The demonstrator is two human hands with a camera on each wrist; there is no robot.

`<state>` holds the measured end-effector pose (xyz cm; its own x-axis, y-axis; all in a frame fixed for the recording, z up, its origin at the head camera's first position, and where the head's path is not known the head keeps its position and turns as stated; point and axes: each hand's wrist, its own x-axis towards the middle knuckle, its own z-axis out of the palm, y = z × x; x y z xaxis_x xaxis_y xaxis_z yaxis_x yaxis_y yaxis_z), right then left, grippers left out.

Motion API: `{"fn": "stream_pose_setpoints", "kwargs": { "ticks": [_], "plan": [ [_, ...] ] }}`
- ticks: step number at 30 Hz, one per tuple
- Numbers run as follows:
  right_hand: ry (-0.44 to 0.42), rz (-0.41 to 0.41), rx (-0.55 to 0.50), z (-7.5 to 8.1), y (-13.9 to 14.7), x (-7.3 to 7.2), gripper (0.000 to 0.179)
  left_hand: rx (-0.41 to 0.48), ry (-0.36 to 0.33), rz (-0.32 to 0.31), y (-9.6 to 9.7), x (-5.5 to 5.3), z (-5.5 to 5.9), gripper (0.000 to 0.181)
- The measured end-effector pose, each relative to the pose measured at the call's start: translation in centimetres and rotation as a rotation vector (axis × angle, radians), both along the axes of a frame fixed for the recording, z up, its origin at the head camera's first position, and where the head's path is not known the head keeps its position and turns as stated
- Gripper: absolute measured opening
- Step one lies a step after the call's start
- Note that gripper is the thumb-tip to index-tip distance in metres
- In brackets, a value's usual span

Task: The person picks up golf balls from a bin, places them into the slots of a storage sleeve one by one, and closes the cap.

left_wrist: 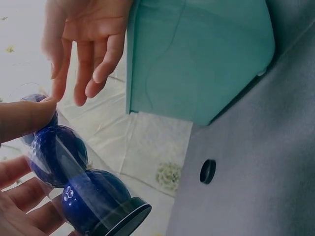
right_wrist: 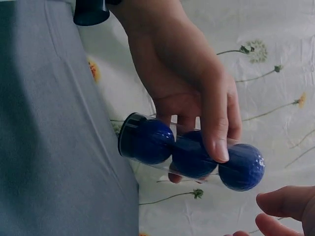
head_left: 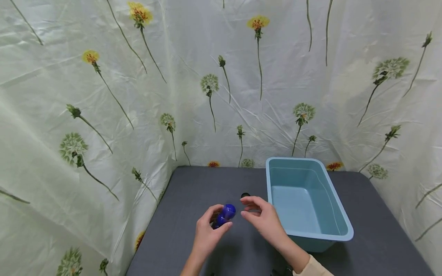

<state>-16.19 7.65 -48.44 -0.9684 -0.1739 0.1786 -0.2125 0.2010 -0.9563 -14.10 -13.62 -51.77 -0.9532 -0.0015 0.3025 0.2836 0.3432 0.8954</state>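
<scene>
My left hand (head_left: 205, 232) grips a clear tube (right_wrist: 194, 150) holding three blue dimpled golf balls (left_wrist: 58, 156), its thumb on one side and fingers on the other. A black cap (right_wrist: 128, 135) closes the tube's lower end, while the upper end shows no cap and a ball sits right at it. Facing that end, my right hand (head_left: 267, 220) has its fingers loosely bent with nothing between them. Its fingertips (right_wrist: 268, 199) are close to the top ball in the right wrist view. A loose black cap (left_wrist: 208, 171) lies on the table beyond my hands.
A light blue plastic bin (head_left: 336, 199) stands on the dark grey table (head_left: 203, 184), just right of my right hand. Behind and beside the table hangs a white curtain (head_left: 228, 50) with a dandelion print.
</scene>
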Motion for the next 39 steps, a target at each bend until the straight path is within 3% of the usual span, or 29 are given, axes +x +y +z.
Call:
{"fn": "stream_pose_setpoints", "kwargs": {
  "ticks": [6, 11, 18, 28, 33, 39],
  "plan": [
    [0.033, -0.072, 0.049, -1.3, -1.8, -0.2, 0.035, 0.007, 0.014, 0.067, -1.1, 0.3, -0.2, 0.051],
    [0.057, -0.14, 0.085, -4.2, -3.3, -0.8, 0.035, 0.012, 0.014, 0.092, -1.6, 0.5, -0.3, 0.051],
    [0.054, -0.359, 0.103, -8.7, -5.4, -3.4, 0.035, -0.005, -0.024, 0.108, -1.8, 1.1, -0.2, 0.051],
    [0.037, -0.627, 0.102, -13.0, -5.9, -7.6, 0.043, -0.001, -0.041, 0.106, -1.3, 1.3, -0.2, 0.051],
    [0.045, -0.659, 0.149, -14.5, -5.6, -8.7, 0.049, -0.006, -0.036, 0.091, -1.2, 1.3, -0.5, 0.051],
    [0.067, -0.639, 0.289, -15.4, -5.5, -9.6, 0.057, -0.016, -0.055, 0.077, -1.2, 1.3, -0.6, 0.051]
  ]
}}
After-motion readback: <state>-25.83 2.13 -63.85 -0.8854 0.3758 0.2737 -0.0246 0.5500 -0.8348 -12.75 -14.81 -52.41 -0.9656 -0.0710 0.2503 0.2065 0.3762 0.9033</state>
